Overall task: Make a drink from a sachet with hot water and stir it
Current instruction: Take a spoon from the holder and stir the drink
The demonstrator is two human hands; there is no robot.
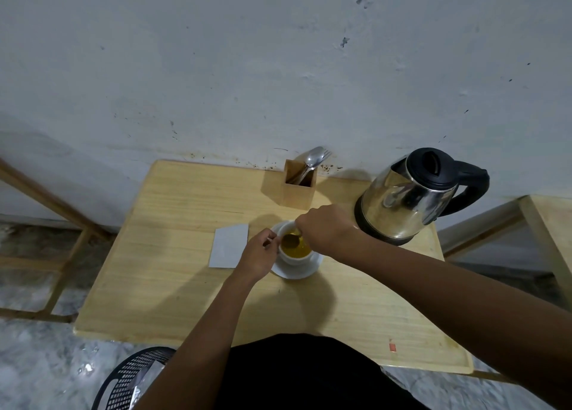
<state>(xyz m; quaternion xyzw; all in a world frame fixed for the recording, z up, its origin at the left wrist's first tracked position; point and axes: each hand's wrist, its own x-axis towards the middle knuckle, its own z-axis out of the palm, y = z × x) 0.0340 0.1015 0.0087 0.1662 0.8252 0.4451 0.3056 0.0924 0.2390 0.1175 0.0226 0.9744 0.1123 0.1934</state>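
A white cup (294,259) stands on a white saucer (306,272) in the middle of the wooden table (185,285). The cup holds a yellow drink (298,250). My right hand (325,228) reaches over the cup from the right and grips a spoon (291,240) whose bowl sits in the liquid. My left hand (260,253) pinches the cup's handle at its left side. A silver sachet (229,245) lies flat just left of the cup.
A steel kettle (408,199) with a black lid and handle stands at the back right, close to my right wrist. A wooden cutlery holder (298,185) with a spoon and fork is against the wall. A black mesh bin (133,378) sits on the floor, lower left.
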